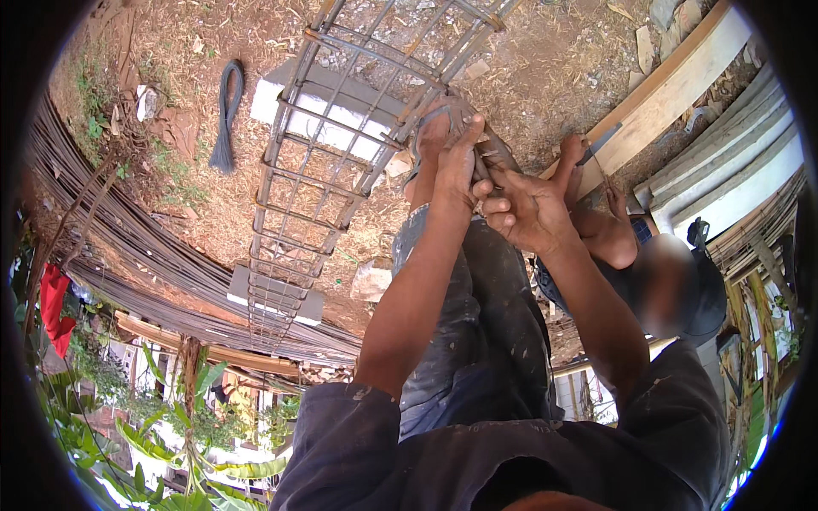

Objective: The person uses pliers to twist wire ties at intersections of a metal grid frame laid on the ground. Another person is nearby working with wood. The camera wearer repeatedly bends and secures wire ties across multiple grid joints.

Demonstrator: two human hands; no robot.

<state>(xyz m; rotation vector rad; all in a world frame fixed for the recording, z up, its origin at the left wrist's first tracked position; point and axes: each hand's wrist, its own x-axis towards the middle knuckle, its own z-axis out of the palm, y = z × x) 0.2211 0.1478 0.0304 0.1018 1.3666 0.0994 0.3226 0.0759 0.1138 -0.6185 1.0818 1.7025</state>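
My left hand (456, 170) and my right hand (532, 209) meet in front of my legs, above my feet. The left one is seen nearly edge-on, with a finger stretched up. Palm up, the right one has loosely bent fingers whose tips reach the left hand. No held thing shows in either, though the spot where they meet is partly hidden. Just left of them runs a long rebar cage (294, 183) of steel rods and rectangular stirrups. It rests above white blocks (332, 140).
A looped bundle of tie wire (226, 119) lies on the ground. Long steel rods (162, 277) curve along the left. At right, another person crouches, a hand (573, 152) gripping a saw-like tool (603, 140) beside a wooden board (656, 115). Grey-white concrete lengths (733, 145) lie beyond.
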